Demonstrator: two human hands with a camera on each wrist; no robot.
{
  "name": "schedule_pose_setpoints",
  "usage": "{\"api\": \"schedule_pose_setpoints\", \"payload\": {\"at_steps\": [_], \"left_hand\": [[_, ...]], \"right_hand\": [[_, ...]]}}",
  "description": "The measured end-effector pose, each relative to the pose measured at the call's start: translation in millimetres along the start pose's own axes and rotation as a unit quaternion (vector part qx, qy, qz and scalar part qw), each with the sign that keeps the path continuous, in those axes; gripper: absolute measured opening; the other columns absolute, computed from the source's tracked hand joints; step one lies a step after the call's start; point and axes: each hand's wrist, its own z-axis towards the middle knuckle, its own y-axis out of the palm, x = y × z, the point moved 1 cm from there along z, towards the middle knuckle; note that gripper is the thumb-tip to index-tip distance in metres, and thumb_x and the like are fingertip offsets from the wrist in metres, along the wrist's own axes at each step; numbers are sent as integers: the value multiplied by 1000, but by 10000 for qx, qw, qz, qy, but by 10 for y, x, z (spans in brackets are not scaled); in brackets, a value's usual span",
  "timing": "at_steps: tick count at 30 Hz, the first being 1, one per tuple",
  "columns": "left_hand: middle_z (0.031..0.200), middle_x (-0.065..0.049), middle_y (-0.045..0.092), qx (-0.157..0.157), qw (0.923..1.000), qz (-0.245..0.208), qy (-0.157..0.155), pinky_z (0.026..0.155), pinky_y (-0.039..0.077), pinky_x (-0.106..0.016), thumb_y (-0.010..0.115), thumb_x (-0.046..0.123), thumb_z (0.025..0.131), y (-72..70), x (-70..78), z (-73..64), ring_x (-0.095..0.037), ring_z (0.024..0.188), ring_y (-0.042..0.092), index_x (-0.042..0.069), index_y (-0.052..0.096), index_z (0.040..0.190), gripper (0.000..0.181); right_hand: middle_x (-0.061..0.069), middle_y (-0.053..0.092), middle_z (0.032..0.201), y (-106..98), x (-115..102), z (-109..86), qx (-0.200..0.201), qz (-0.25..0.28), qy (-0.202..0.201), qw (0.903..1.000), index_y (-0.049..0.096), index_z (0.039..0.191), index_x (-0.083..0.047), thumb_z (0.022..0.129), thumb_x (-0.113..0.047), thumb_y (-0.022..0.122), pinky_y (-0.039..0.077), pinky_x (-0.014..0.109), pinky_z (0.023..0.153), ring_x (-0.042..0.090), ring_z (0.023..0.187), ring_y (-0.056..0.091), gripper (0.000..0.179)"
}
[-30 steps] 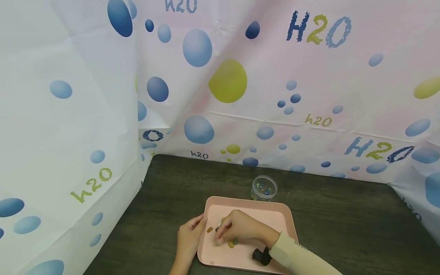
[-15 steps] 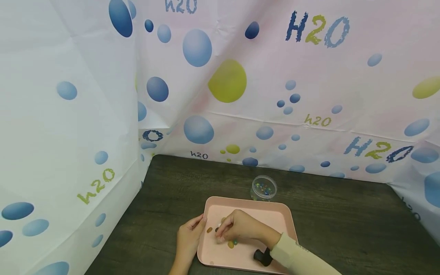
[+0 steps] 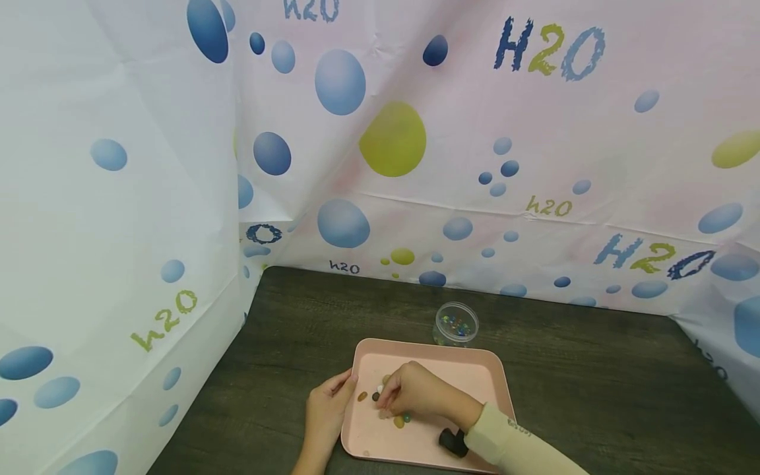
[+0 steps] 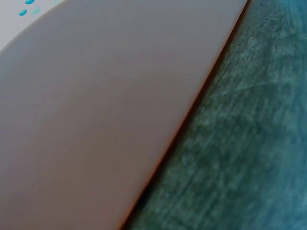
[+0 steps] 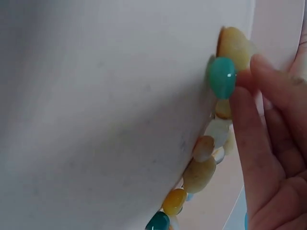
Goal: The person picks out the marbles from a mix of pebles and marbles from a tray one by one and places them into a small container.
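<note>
A pink tray point(image 3: 457, 364) lies on the table. In the head view my left hand point(image 3: 323, 406) grips its left rim. The left wrist view shows the tray's outer wall point(image 4: 110, 105) up close, with no hand in it. My right hand point(image 3: 412, 392) is low over the tray, thumb and fingers pinching a small pale pebble point(image 3: 384, 414). Beside those fingertips lie a teal pebble point(image 5: 222, 77) and a yellowish pebble point(image 5: 233, 47). A dark pebble point(image 3: 375, 396), a white one and an orange-brown pebble point(image 3: 362, 396) lie further left. Several more line up in the right wrist view.
Behind the tray stands a clear round jar point(image 3: 456, 324) with colourful marbles inside. A black cylindrical object point(image 3: 454, 442) is at my right wrist over the tray. Dark wood table point(image 3: 320, 310) surrounds the tray. A white printed sheet point(image 3: 534, 132) rises behind and at the left.
My right hand's fingertips have shifted very slightly to the right and away from me, showing more of the dark pebble. The left hand stays on the rim.
</note>
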Motion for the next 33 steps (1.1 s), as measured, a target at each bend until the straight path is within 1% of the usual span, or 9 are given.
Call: {"api": "schedule_pose_setpoints", "payload": {"at_steps": [8, 10, 12, 15, 17, 19, 21, 28, 33], "left_hand": [[107, -23, 74, 31, 10000, -15, -16, 72, 61, -25, 71, 20, 92, -3, 15, -11, -29, 94, 74, -5, 73, 110, 31], [107, -22, 74, 51, 10000, 4, -17, 72, 61, -24, 71, 20, 92, -7, 17, -12, -28, 94, 74, -4, 73, 110, 30], [107, -22, 74, 60, 10000, 22, -18, 73, 61, -24, 71, 20, 92, -11, 19, -12, -27, 94, 74, -4, 74, 110, 30], [107, -22, 74, 53, 10000, 32, -6, 73, 61, -24, 71, 20, 92, -14, 17, -8, -28, 95, 74, -4, 73, 110, 30], [108, -23, 74, 25, 10000, 27, -9, 73, 61, -24, 71, 19, 93, -15, 14, -2, -29, 96, 73, -4, 73, 111, 30], [108, -23, 74, -2, 10000, 16, 8, 73, 61, -24, 71, 19, 93, -17, 10, 1, -29, 96, 74, -4, 73, 111, 30], [107, -23, 74, -26, 10000, 9, 53, 72, 60, -23, 71, 19, 93, -19, 12, -3, -28, 94, 74, -5, 73, 112, 30], [107, -22, 74, -66, 9999, 12, 103, 71, 59, -20, 71, 20, 93, -24, 23, -19, -28, 94, 74, -5, 73, 112, 31], [106, -21, 75, -25, 9998, 195, 77, 72, 59, -19, 71, 20, 92, -21, 9, -16, -28, 95, 74, -3, 74, 110, 29]], "right_hand": [[-1, 74, 70, -31, -61, -34, 39, -191, -14, 9998, 80, 78, -8, 76, 6, 78, 49, 16, 55, -1, 56, 56, 14], [0, 74, 69, -9, -92, -49, -120, -153, -7, 9998, 80, 78, -8, 75, 7, 77, 50, 19, 67, -1, 57, 57, 16], [0, 75, 69, 26, -125, -63, -362, -215, -41, 9991, 81, 79, -9, 74, 5, 79, 48, 35, 99, -3, 59, 59, 15], [0, 76, 72, 89, -173, -69, -680, -191, -74, 9975, 80, 81, -8, 73, 4, 81, 46, 42, 106, -5, 62, 62, 14], [0, 76, 74, 129, -198, -61, -863, -159, -90, 9961, 80, 83, -6, 73, 3, 83, 55, 30, 95, -6, 63, 63, 14], [2, 76, 74, 178, -212, -50, -1023, 24, -69, 9947, 80, 84, -3, 73, 6, 82, 58, 20, 65, -5, 63, 64, 14], [5, 76, 74, 221, -208, -39, -1168, 134, -87, 9930, 80, 83, -2, 73, 7, 82, 54, 13, 62, -5, 62, 64, 13], [8, 77, 75, 282, -187, -6, -1404, 117, -253, 9897, 80, 83, -3, 74, 3, 82, 55, 14, 61, -5, 61, 65, 12], [4, 77, 75, 317, -199, 15, -1486, -409, -500, 9868, 81, 81, -7, 76, 0, 82, 53, 11, 64, -11, 67, 61, 9]]}}
